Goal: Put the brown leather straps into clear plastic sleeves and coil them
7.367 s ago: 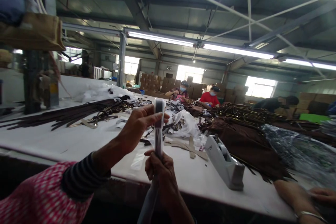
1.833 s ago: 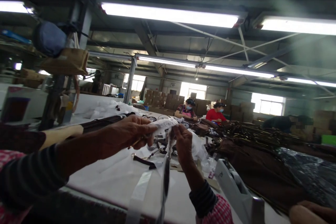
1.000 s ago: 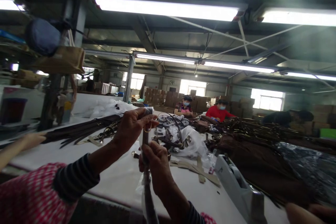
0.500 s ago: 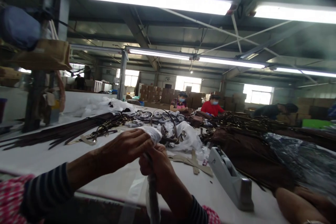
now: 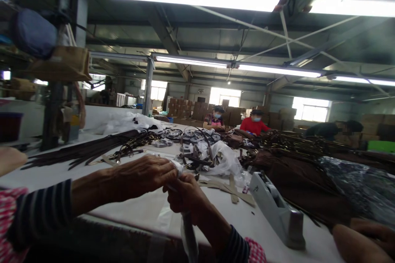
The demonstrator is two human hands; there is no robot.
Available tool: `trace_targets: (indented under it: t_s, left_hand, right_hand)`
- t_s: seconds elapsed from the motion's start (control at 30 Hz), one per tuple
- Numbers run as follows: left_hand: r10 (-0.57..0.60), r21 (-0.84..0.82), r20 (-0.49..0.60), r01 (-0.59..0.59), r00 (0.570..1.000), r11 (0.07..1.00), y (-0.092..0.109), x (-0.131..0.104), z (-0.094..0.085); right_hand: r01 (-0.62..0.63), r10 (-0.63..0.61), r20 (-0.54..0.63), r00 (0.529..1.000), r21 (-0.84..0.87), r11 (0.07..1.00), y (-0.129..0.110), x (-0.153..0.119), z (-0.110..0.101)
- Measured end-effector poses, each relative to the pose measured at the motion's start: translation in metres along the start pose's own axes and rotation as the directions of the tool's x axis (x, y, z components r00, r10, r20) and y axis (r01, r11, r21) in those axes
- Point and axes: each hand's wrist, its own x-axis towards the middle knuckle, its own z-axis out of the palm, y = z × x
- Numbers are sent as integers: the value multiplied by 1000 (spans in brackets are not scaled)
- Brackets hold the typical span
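In the head view my left hand (image 5: 146, 174) is closed over the upper end of a grey strap-like strip (image 5: 189, 236), where white wrapping (image 5: 177, 167) shows at the fingertips. Right beside it, my right hand (image 5: 187, 193) grips the same strip in a fist. Its lower part hangs below that fist, over the table's front edge, and looks covered in thin film. My fingers hide the middle of it. Beyond my hands lie flat beige strips (image 5: 230, 187) on the white table (image 5: 132, 209). To their right stands a grey tape dispenser (image 5: 277, 211).
Dark brown straps (image 5: 83, 148) lie at left. Wrapped coils (image 5: 177, 133) and crumpled clear plastic (image 5: 224, 158) fill the middle. Brown material (image 5: 293, 181) is piled at right. Another person's arm (image 5: 354, 242) rests at lower right, another's bare skin (image 5: 10, 160) at left. Co-workers sit across the table.
The whole view has shifted, so the surroundings sit farther right. My hands are still together on the strip, slightly lower. A bit of another person's bare skin has appeared at the left edge.
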Motion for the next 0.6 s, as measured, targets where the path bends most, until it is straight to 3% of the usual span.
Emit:
trace_targets:
  t_s: [0.17, 0.3, 0.43, 0.6]
  left_hand:
    - [-120, -46, -49, 118, 992, 992, 7, -11, 2]
    - [-75, 57, -102, 81, 992, 995, -2, -12, -4]
    - [-59, 127, -103, 71, 993, 989, -18, -11, -16]
    - [-250, 10, -101, 252, 963, 968, -28, -18, -29]
  right_hand:
    - [-18, 0, 169, 986, 105, 994, -16, 0, -7]
    - [-16, -15, 254, 967, 118, 993, -31, 4, -16]
    - [29, -40, 198, 979, 57, 998, -46, -4, -25]
    - [122, -93, 135, 986, -229, 966, -61, -26, -34]
